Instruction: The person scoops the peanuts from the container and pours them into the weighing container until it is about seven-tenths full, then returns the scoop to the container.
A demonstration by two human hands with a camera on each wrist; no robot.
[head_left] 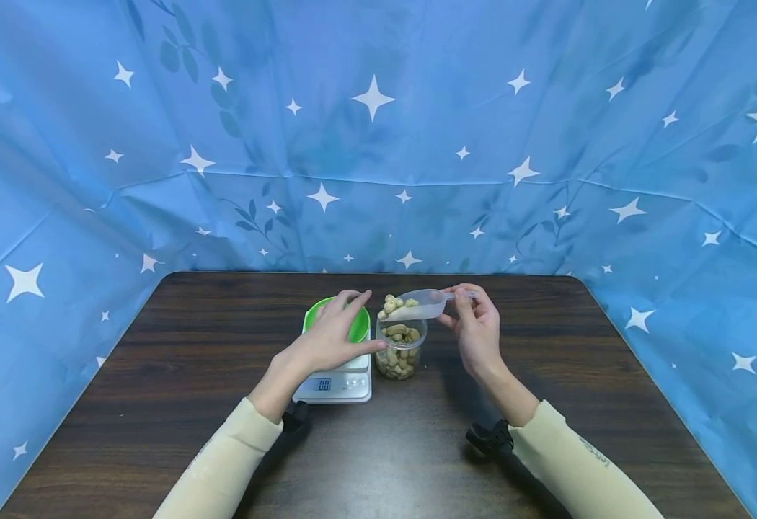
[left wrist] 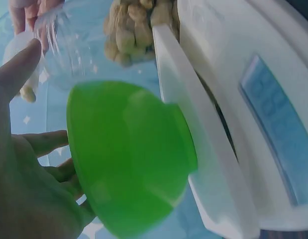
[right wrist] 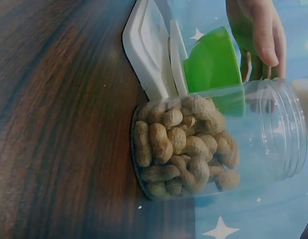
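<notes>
While the right hand pinches the scoop, keep it level
Left hand spread wide by the bowl, left of the jar

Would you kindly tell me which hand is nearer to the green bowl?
Left. The left hand is just above the green bowl; the right hand is farther off, beyond the jar, holding the scoop.
</notes>
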